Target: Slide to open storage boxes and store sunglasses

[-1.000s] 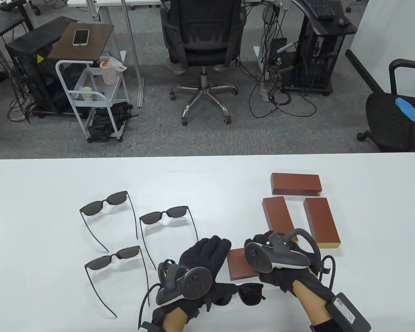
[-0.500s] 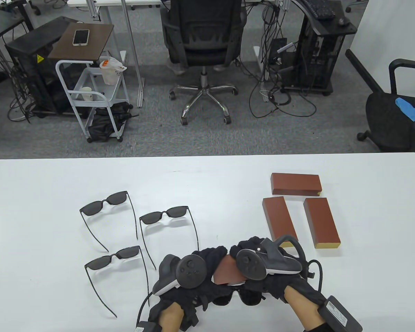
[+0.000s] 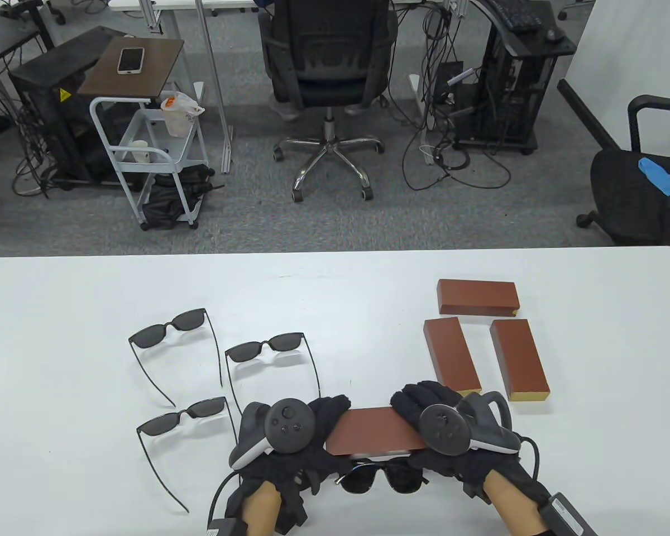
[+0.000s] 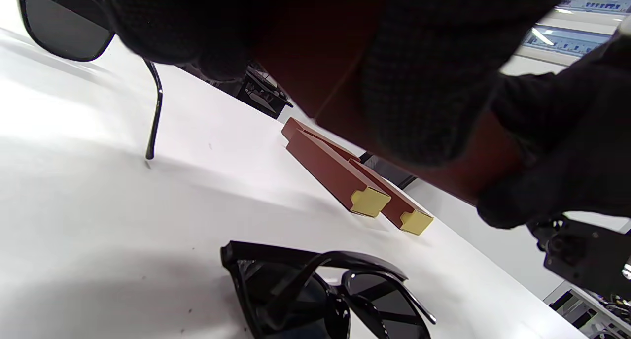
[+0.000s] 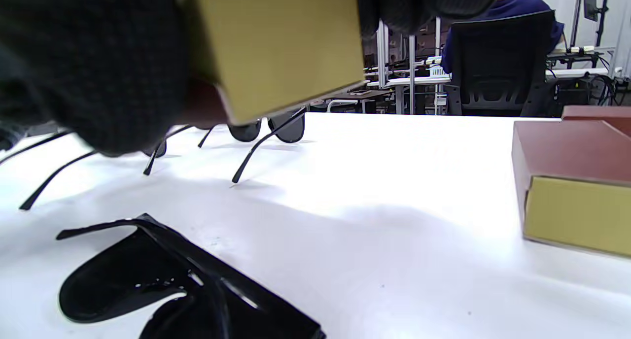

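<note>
A brown storage box (image 3: pixel 375 431) is held off the table, lying left to right, between my two hands. My left hand (image 3: pixel 318 424) grips its left end and my right hand (image 3: pixel 419 407) grips its right end. The box's yellow end (image 5: pixel 276 43) faces the right wrist camera, and its brown body (image 4: pixel 315 58) shows in the left wrist view. Folded black sunglasses (image 3: pixel 382 477) lie on the table just below the box; they also show in the left wrist view (image 4: pixel 320 289) and the right wrist view (image 5: pixel 167 285).
Three open sunglasses (image 3: pixel 170 329), (image 3: pixel 265 349), (image 3: pixel 184 416) lie on the table's left part. Three more brown boxes (image 3: pixel 478 297), (image 3: pixel 451 353), (image 3: pixel 518 359) lie at the right. The white table (image 3: pixel 61 312) ends at the far edge; chairs and carts stand beyond.
Both hands lifted the box off the table near the sunglasses and turned it to lie left to right. The hands moved apart to its two ends.
</note>
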A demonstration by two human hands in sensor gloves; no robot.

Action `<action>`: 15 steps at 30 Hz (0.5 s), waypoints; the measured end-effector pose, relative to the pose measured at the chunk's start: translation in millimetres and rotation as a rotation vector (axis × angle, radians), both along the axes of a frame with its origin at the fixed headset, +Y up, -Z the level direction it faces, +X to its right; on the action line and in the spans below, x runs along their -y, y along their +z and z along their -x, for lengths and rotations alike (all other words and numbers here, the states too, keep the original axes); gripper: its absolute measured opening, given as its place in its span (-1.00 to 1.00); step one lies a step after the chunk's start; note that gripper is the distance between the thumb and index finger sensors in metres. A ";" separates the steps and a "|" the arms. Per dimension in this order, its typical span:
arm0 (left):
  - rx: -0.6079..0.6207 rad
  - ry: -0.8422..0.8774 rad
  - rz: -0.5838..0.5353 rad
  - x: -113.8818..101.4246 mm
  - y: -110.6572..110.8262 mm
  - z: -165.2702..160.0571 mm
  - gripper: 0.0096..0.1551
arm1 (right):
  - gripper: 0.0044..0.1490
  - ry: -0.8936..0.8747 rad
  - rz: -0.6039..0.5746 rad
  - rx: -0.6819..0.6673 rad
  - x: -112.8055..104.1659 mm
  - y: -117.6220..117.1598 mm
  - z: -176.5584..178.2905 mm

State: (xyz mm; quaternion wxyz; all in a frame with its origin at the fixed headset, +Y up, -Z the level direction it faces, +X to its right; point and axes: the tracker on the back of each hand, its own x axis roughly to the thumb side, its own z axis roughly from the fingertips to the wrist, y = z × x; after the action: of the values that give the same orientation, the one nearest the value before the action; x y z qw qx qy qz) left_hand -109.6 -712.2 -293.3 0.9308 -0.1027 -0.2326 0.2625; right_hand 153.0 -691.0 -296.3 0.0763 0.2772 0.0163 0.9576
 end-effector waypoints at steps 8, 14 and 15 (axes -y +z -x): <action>0.014 -0.004 0.034 1.2 -1.1 -0.1 0.17 | 0.17 -0.149 0.079 0.020 14.5 1.1 -13.7; 0.005 -0.009 0.042 5.0 -1.8 0.6 0.18 | 0.19 -0.209 0.063 0.025 15.3 0.0 -17.4; 0.004 -0.007 0.043 5.0 -1.7 0.7 0.18 | 0.21 -0.225 0.069 0.032 15.5 -0.9 -18.7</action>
State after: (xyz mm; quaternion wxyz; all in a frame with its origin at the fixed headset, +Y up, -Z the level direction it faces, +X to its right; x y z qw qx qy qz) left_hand -110.2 -717.2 -295.0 0.9289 -0.1239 -0.2286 0.2639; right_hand 171.7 -706.5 -297.2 0.1932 0.2593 0.0168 0.9461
